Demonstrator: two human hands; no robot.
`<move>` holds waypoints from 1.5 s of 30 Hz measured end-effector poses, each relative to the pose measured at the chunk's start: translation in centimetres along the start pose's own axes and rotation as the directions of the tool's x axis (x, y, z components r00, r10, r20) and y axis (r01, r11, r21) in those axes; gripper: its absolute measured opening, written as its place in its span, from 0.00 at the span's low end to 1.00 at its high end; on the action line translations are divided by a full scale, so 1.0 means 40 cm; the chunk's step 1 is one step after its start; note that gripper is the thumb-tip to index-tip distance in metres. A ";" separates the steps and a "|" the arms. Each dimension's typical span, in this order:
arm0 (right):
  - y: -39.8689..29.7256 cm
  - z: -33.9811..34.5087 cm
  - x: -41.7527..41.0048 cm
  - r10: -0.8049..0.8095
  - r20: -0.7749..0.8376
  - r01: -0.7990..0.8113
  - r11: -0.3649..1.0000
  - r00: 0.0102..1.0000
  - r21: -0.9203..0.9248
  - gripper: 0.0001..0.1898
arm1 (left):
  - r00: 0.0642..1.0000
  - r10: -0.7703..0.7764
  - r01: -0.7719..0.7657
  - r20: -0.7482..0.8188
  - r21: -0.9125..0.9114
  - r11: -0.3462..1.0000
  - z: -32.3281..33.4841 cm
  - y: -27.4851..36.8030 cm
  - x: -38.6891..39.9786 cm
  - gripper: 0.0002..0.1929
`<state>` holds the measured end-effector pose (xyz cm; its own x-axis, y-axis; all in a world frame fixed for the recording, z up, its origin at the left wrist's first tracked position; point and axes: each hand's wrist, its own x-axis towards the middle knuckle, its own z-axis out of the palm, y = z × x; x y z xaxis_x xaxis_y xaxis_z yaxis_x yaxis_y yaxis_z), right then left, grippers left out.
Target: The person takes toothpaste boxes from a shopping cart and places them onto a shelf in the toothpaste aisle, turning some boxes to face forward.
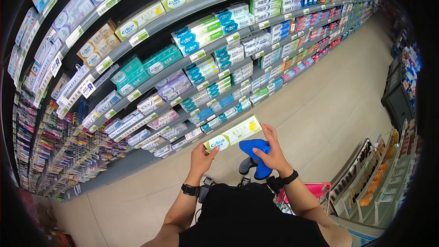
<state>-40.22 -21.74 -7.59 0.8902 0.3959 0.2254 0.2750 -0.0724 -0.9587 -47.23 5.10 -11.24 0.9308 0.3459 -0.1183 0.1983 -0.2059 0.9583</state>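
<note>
My left hand (pixel 201 159) grips the left end of a yellow-green and white toothpaste box (pixel 236 134), thumb on its front. The box carries a lemon picture and writing, and is held tilted in front of the shelves. My right hand (pixel 275 151) has its fingers at the box's right end. Under its thumb it also holds a bright blue, soft-looking item (pixel 255 147) with two lobes, whose exact kind I cannot tell. Just below, a grey and black object (pixel 247 166) is partly hidden by the blue item; whether it is held is unclear.
Shelves (pixel 205 8) of toothpaste boxes curve along the left and far side, with hanging toothbrush packs (pixel 51 144) at lower left. A pink-trimmed shopping cart (pixel 317 190) stands by my right forearm. A display rack (pixel 372 181) is at right. Tiled floor (pixel 329 92) forms the aisle.
</note>
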 end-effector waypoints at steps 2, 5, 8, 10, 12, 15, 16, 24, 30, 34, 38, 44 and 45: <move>0.017 -0.011 0.005 -0.036 0.005 0.036 0.996 0.999 -0.080 0.45 | 0.999 0.037 -0.037 -0.025 0.018 0.999 0.002 0.006 0.011 0.22; 0.010 -0.022 0.019 0.008 0.047 -0.007 1.000 0.999 -0.020 0.47 | 0.998 0.046 -0.031 -0.045 0.290 0.957 -0.002 0.031 0.039 0.23; 0.015 -0.029 0.041 0.055 0.059 -0.062 0.992 0.997 0.114 0.49 | 0.997 0.071 -0.081 0.042 0.379 0.922 0.011 0.054 0.065 0.24; 0.020 -0.032 0.067 0.019 0.030 -0.022 0.992 0.999 0.121 0.50 | 0.993 0.096 -0.110 0.062 0.301 0.947 0.018 0.046 0.089 0.23; 0.019 -0.044 0.098 0.052 0.005 -0.052 0.987 0.999 0.154 0.50 | 0.989 0.055 -0.093 0.140 0.283 0.955 0.011 0.096 0.120 0.18; 0.029 -0.054 0.149 0.045 -0.018 -0.042 0.989 0.999 0.141 0.50 | 0.974 0.122 -0.179 0.192 0.315 0.932 -0.014 0.087 0.212 0.18; 0.024 -0.057 0.168 0.033 -0.007 -0.031 0.991 0.999 0.131 0.50 | 0.967 0.174 -0.226 0.186 0.307 0.925 -0.021 0.099 0.239 0.17; 0.008 -0.058 0.415 -0.077 0.086 0.070 0.994 0.993 0.083 0.49 | 0.856 0.516 -0.515 0.032 0.131 0.847 -0.168 0.324 0.492 0.24; -0.108 -0.025 0.678 -0.206 0.179 0.206 0.978 0.962 0.016 0.49 | 0.629 0.775 -0.758 -0.061 0.172 0.629 -0.333 0.529 0.613 0.27; -0.223 0.077 0.862 -0.338 0.289 0.316 0.941 0.896 0.121 0.54 | 0.526 0.800 -0.758 -0.289 0.267 0.595 -0.433 0.599 0.681 0.17; -0.328 0.190 1.032 -0.416 0.407 0.277 0.892 0.813 0.358 0.57 | 0.494 0.739 -0.675 -0.458 0.334 0.658 -0.530 0.667 0.728 0.14; -0.401 0.285 1.197 -0.424 0.490 0.148 0.850 0.762 0.506 0.55 | 0.104 0.853 -0.419 -0.512 0.755 0.504 -0.608 0.723 0.744 0.16; -0.401 0.291 1.211 -0.435 0.501 0.142 0.843 0.748 0.519 0.55 | 0.096 0.854 -0.398 -0.511 0.767 0.503 -0.616 0.724 0.747 0.16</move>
<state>-5.72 9.25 16.70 0.3646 0.7862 0.4989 0.1695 0.4708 -0.8658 -21.25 32.01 19.37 0.1017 0.3246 0.9404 -0.0348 -0.9435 0.3294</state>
